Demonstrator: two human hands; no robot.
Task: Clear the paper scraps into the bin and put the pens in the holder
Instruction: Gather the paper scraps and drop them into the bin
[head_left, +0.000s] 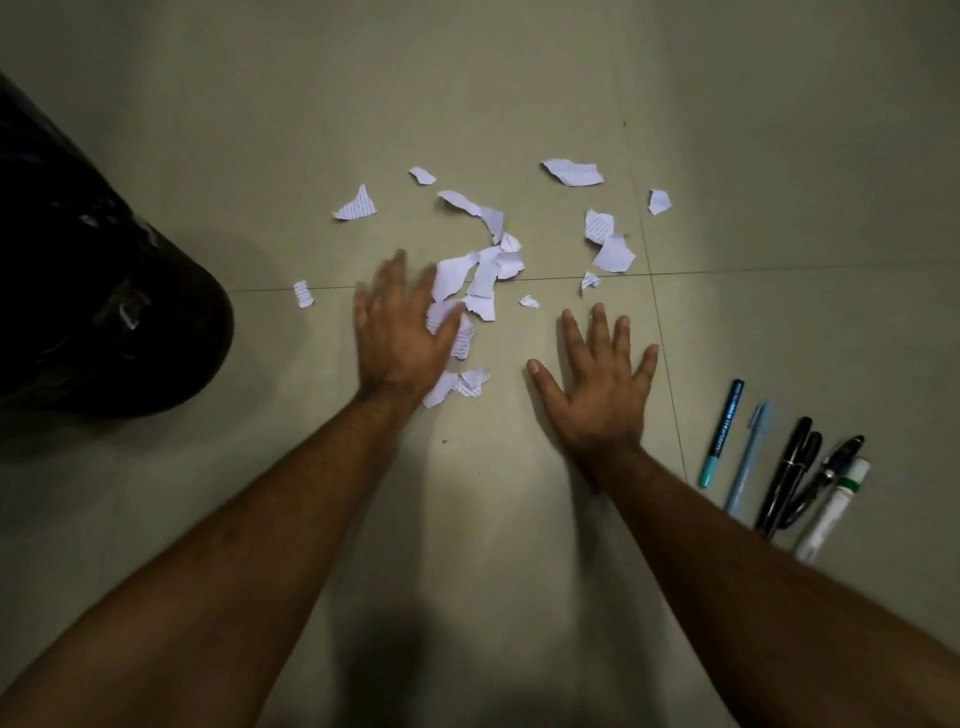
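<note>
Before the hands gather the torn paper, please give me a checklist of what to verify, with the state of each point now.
1. Both hands free: left hand and right hand open, holding nothing. Ok.
2. Torn white paper scraps in one heap: scattered over the grey tiled floor. Not ok.
3. Black-lined bin nearby: at the left. Ok.
4. Row of pens and markers apart from the scraps: Ok.
5. Pen holder in view: cannot tell.
</note>
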